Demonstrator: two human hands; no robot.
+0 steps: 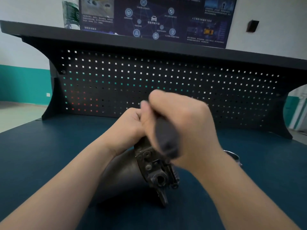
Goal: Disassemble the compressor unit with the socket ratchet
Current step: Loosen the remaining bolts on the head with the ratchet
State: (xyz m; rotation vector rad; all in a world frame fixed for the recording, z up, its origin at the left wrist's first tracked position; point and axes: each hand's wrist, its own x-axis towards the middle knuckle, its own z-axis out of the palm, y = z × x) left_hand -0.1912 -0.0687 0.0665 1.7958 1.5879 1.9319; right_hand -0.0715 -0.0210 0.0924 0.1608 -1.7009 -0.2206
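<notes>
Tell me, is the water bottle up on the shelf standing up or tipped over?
Standing up. The water bottle rests upright on the black shelf, its sides vertical; its top is cut off by the picture's edge.

Worn on the head, wide-angled, facing forward and down over both forearms, close above the right grip (176,128) and left grip (127,127), with tabletop (49,155) beneath them and pegboard (166,77) beyond.
</notes>
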